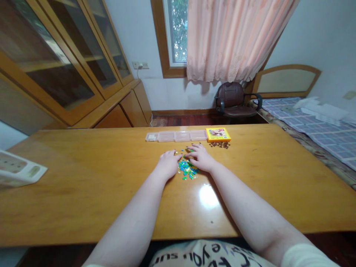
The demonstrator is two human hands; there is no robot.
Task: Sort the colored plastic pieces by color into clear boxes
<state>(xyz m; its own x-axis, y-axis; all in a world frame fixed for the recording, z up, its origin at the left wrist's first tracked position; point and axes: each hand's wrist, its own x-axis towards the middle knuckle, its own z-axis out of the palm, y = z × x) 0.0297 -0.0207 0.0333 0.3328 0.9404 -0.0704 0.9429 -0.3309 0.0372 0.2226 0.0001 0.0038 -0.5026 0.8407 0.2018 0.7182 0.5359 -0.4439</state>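
Note:
A small heap of tiny blue, green and yellow pieces (187, 170) lies on the wooden table (83, 174). My left hand (168, 163) rests palm down at the heap's left edge, fingers curled toward the pieces. My right hand (200, 156) lies flat over the heap's upper right, fingers stretched out and touching the pieces. Whether either hand pinches a piece is hidden. Behind the hands sits a clear plastic compartment box (175, 136) with a yellow box (218, 134) beside it. A patch of small brown pieces (219, 145) lies in front of the yellow box.
A white object (16, 170) lies at the table's left edge. Wooden cabinets with glass doors (69, 63) stand at the left. A brown chair (235, 100) and a bed (319, 129) are beyond the table at the right, under a curtained window (228, 37).

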